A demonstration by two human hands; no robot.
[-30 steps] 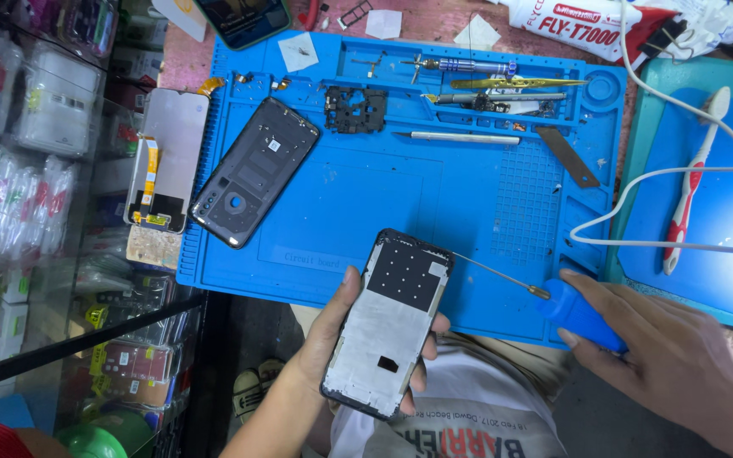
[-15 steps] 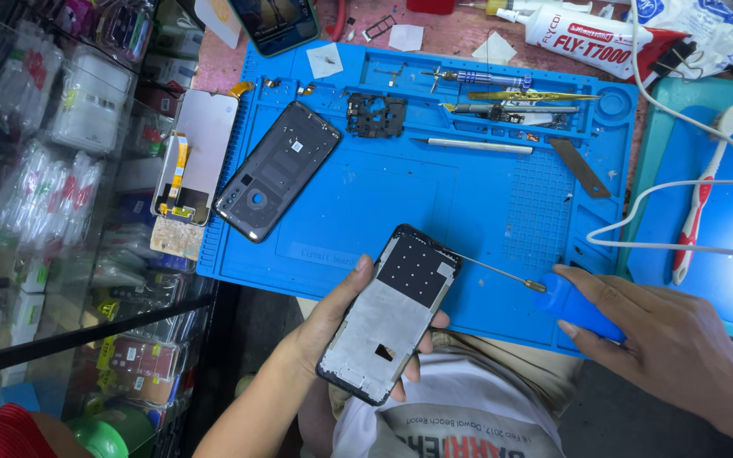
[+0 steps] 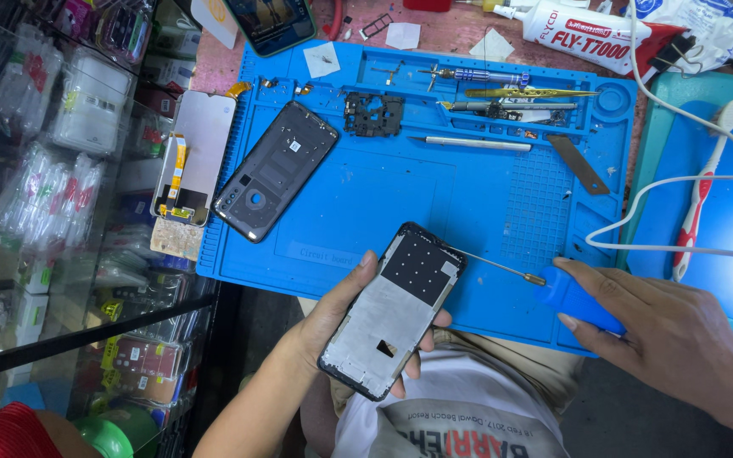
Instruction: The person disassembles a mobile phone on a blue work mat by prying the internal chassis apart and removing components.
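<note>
- Left hand (image 3: 345,326) fingers grasp a phone frame (image 3: 392,309) above the blue repair mat's (image 3: 366,203) near edge.
- Right hand (image 3: 663,331) fingers clasp a blue-handled screwdriver (image 3: 574,297), its tip touching the frame.

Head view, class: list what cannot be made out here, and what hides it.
- Screwdriver handle: mostly under the right hand.
- Phone frame underside: faces away, left hand covers its edge.
- Top phone: cut by the upper edge.
- Small parts in the mat tray: too small to identify.
</note>
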